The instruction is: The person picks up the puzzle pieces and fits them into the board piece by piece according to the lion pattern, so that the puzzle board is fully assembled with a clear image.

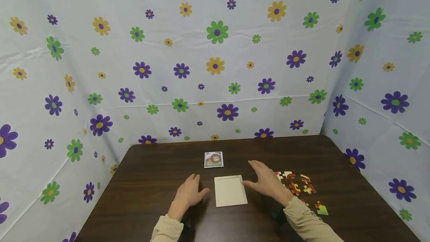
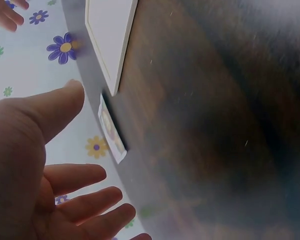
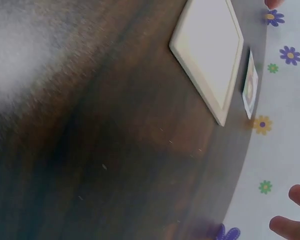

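Observation:
A square, pale wooden puzzle frame (image 1: 230, 191) with a raised border lies on the dark table between the two hands. To its left, my left hand (image 1: 189, 191) hovers with fingers extended and thumb apart, holding nothing; the left wrist view shows its spread fingers (image 2: 90, 205). On the other side, my right hand (image 1: 265, 180) is held with fingers extended, its thumb tip overlapping the frame's right edge in the head view. Only a few right fingertips (image 3: 290, 227) show in the right wrist view. Beyond the frame lies a small square lion picture card (image 1: 213, 159).
Several loose jigsaw pieces (image 1: 294, 188) are scattered on the table to the right, some hidden behind the right hand and forearm. One green-yellow piece (image 1: 321, 209) lies nearest the front. Flower-patterned cloth (image 1: 242, 55) surrounds the dark wooden table (image 1: 134, 189) at the back and sides.

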Tool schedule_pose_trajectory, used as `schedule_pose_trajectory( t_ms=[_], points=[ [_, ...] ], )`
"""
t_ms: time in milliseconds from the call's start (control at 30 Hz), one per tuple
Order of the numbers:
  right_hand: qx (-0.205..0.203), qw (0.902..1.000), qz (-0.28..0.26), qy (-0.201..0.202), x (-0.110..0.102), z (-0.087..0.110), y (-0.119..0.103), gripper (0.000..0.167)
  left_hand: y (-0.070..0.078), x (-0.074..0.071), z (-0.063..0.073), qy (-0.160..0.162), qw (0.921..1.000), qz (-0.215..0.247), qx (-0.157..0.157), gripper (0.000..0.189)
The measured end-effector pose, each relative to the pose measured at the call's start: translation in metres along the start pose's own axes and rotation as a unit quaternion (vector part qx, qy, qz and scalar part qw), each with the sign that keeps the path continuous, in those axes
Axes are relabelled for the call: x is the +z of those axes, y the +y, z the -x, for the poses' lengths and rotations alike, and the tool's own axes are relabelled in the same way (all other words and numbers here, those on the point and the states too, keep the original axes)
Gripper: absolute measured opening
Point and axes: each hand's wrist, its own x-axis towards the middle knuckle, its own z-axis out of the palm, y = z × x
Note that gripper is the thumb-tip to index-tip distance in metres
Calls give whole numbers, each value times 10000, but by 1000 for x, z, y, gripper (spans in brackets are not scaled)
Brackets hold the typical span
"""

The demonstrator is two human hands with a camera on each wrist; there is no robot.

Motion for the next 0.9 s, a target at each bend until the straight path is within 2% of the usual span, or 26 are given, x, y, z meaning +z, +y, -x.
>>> schedule_pose_trajectory(
  t_ms=[167, 467, 900],
  points=[
    [88, 9999, -106, -52, 9, 4, 1, 76, 5, 8, 2, 8, 10000, 85, 42, 67],
    [83, 9994, -315, -138, 23, 9, 4, 76, 11, 20, 6, -158, 9996, 234, 88, 69],
    [27, 9972, -522, -540, 39, 17, 6, 82, 22, 31, 6, -367, 9984, 321, 281, 83]
  ],
)
